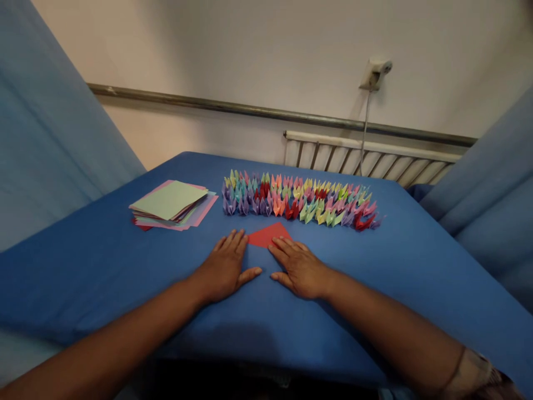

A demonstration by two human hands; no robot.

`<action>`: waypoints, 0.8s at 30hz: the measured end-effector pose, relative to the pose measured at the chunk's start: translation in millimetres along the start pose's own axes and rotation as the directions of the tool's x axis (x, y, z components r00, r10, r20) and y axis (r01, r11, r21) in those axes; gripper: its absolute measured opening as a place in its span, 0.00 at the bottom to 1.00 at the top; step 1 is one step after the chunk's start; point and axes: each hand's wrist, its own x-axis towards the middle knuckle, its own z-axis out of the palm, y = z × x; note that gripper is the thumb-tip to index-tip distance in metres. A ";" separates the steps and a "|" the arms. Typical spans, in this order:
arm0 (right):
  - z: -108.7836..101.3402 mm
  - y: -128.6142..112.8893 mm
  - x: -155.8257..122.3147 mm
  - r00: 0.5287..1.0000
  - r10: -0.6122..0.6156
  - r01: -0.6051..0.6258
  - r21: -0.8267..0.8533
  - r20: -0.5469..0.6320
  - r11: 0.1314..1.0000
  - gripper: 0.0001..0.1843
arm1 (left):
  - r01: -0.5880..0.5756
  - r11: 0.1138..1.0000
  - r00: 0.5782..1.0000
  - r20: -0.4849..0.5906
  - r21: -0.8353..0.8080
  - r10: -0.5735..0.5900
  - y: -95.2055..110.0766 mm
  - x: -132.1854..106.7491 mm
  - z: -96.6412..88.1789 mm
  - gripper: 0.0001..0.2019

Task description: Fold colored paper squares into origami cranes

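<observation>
A red sheet of folded paper lies flat on the blue-covered table, between my two hands. My left hand rests palm down at its left corner, fingers stretched out and thumb pointing right. On the paper's right part lie the outstretched fingers of my right hand, which cover some of its lower edge. Just beyond the hands stand rows of small folded paper cranes in many colours. To the left is a stack of coloured paper sheets, pale green on top.
Behind the table runs a metal rail along the wall, with a white radiator below it. A cord hangs from the wall socket. Blue curtains hang at the left and right.
</observation>
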 end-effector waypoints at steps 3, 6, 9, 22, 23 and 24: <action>-0.8 -0.7 0.0 1.000 0.007 -0.007 0.003 -0.004 1.000 0.37 | 0.100 0.994 0.995 -0.004 0.036 -0.100 -10.8 1.7 -7.2 0.46; -0.7 -1.3 1.0 1.000 0.005 -0.005 -0.003 -0.013 1.000 0.37 | 0.074 0.997 0.990 -0.124 0.032 -0.069 1.4 10.2 -12.0 0.46; 0.3 -1.4 2.8 1.000 -0.017 0.017 0.003 -0.022 1.000 0.38 | -0.199 0.978 0.976 -0.108 -0.063 0.191 27.4 23.9 -8.9 0.43; -15.7 -18.1 -15.9 0.957 0.290 -0.267 -0.332 0.022 0.905 0.25 | -0.257 0.965 0.957 0.119 -0.059 0.263 21.7 42.2 -5.5 0.49; -14.6 -20.1 -17.5 0.943 0.333 -0.306 -0.362 0.012 0.880 0.22 | -0.267 0.962 0.955 0.119 -0.057 0.273 21.5 42.0 -6.3 0.49; -13.7 -21.9 -18.9 0.930 0.366 -0.338 -0.382 0.003 0.860 0.20 | -0.275 0.960 0.953 0.121 -0.056 0.279 21.6 41.9 -6.8 0.49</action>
